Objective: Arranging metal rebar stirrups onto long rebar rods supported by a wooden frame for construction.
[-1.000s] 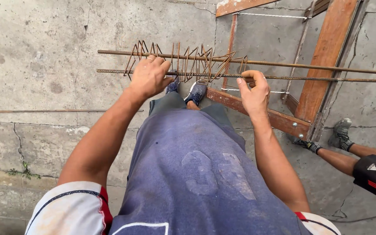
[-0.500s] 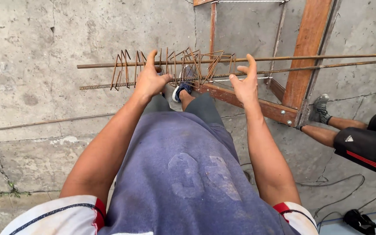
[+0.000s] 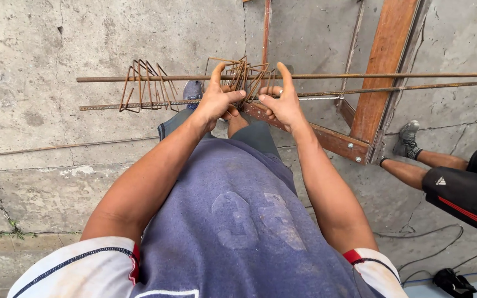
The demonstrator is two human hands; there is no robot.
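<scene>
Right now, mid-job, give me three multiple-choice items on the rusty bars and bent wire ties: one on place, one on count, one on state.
1. Where is the loose bundle of rusty bent wire ties?
A. left of both hands
B. on the wooden frame
C. on the floor

2. How many long rusty steel bars carry the ties?
A. one
B. two
C. four

3. What are the hands doing?
A. hanging free
B. pressing a tie cluster between them
C. holding a hammer

Answers: 1 A, it hangs on the bars beyond the left hand. 2 B, two parallel bars show. 3 B, left hand and right hand close on the cluster.
</scene>
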